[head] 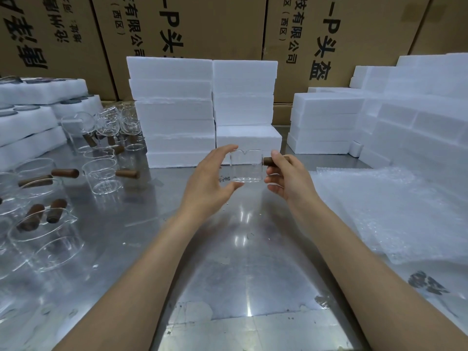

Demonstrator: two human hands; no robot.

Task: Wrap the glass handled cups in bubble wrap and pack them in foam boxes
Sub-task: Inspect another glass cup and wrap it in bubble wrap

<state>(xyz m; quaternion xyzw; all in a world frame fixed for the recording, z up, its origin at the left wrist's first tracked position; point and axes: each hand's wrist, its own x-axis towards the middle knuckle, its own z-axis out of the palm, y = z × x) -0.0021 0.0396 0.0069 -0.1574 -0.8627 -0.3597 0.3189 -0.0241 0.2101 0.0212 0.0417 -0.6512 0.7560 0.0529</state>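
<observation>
A clear glass cup (247,166) with a brown wooden side handle is held up above the metal table (243,249), in front of the foam stacks. My right hand (286,177) grips the wooden handle. My left hand (210,178) is spread to the cup's left, with its index fingertip near the rim and its thumb tip near the base; contact is not plain. A pile of bubble wrap sheets (385,209) lies on the table to the right. White foam boxes (174,110) are stacked just behind the cup.
Several more glass cups with wooden handles (101,171) crowd the table's left side. Foam trays (27,117) lie at far left, and more foam boxes (405,115) are stacked at right. Cardboard cartons (202,24) form a wall at the back.
</observation>
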